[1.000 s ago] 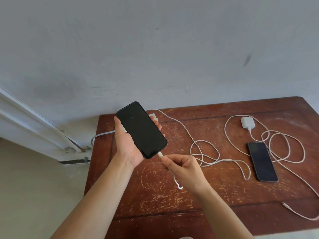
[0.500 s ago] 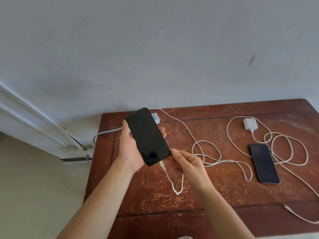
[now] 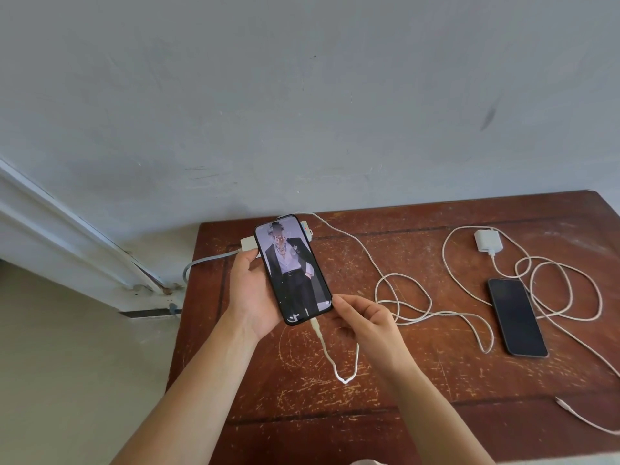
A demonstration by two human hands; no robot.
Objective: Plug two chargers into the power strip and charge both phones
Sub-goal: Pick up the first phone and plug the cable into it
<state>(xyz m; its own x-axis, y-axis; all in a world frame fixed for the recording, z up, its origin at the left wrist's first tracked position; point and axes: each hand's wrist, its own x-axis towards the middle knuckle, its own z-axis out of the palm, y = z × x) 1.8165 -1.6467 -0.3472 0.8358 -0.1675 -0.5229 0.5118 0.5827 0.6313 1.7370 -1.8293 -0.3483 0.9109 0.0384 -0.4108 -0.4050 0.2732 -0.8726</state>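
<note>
**Lit phone held above the desk's left half**

A phone (image 3: 292, 269) is clasped in the left hand (image 3: 252, 297), fingers wrapped round its edges, screen lit, long axis running toward the desk's (image 3: 419, 380) far edge. A cable (image 3: 323, 344) is seated in its near end. The right hand's (image 3: 365, 322) fingers are curled loosely, fingertips touching the phone's near corner.

Single head-worn view, forward and down, close above table (image 3: 436, 380).
</note>
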